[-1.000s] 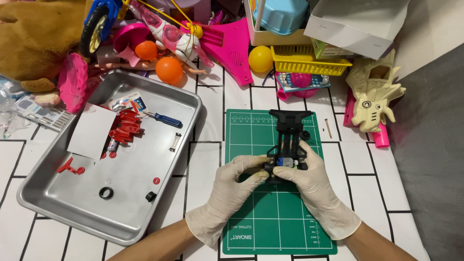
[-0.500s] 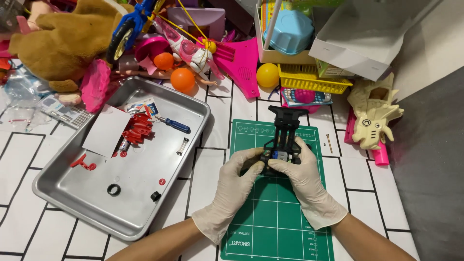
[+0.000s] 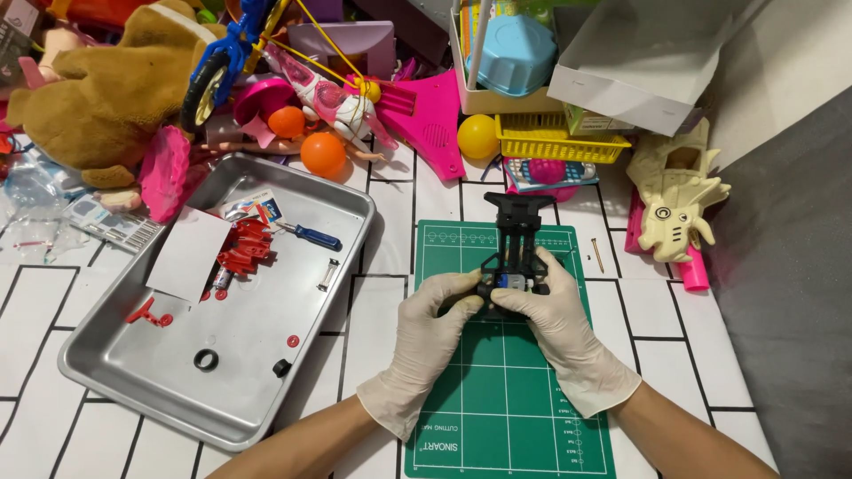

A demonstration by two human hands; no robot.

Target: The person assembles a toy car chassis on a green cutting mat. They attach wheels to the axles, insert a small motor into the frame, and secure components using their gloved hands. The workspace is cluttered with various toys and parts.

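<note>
At frame centre, the gloved left hand (image 3: 426, 333) and right hand (image 3: 555, 324) close their fingers on the near end of a black toy car chassis (image 3: 515, 248) over the green cutting mat (image 3: 506, 399). A metal tray (image 3: 115, 372) lies just left of the mat, and piled toys (image 3: 115, 98) crowd the top edge. The mat's lower half stays bare, and a dark grey surface (image 3: 790, 293) borders the right.

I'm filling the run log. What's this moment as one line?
left hand: holds black toy chassis | right hand: same chassis | under: green cutting mat | beside: metal tray
</note>
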